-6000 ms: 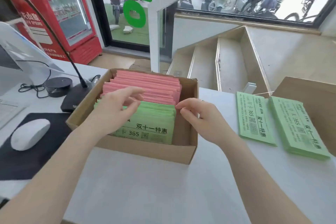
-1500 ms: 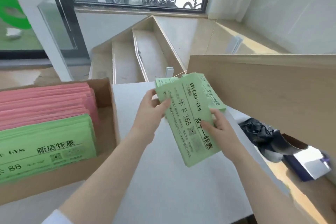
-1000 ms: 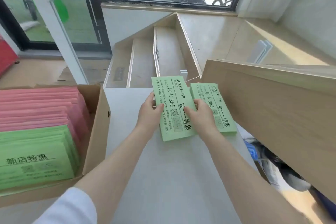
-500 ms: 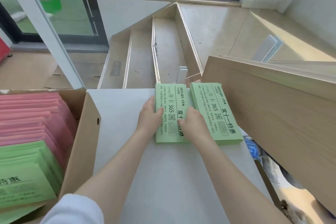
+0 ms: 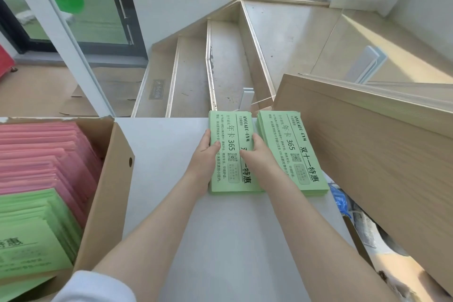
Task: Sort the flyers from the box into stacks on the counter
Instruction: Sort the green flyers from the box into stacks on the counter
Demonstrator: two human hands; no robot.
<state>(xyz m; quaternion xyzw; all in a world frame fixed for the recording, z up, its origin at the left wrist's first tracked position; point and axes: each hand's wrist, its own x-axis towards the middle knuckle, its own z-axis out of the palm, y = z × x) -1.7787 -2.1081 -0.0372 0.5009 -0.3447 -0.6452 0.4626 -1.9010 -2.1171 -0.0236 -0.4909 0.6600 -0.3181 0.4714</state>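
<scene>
Two stacks of green flyers lie side by side at the far edge of the white counter (image 5: 220, 240). My left hand (image 5: 204, 158) grips the left edge of the left green stack (image 5: 226, 130), thumb on top. My right hand (image 5: 257, 157) holds the same stack at its right edge, thumb on the print, and hides part of it. The right green stack (image 5: 291, 149) lies just beside it, untouched. At the left stands the cardboard box (image 5: 115, 179), with pink flyers (image 5: 41, 154) at the back and green flyers (image 5: 29, 233) in front.
A wooden panel (image 5: 380, 154) rises along the counter's right side, close to the right stack. Beyond the counter's far edge, steps (image 5: 220, 68) drop toward a window. A gap at the right holds blue plastic (image 5: 339, 198) and clutter.
Six seconds ago both hands were in the box. They then carried green flyers over and set them on the left stack; in the last half second the hands stayed at the stack's sides.
</scene>
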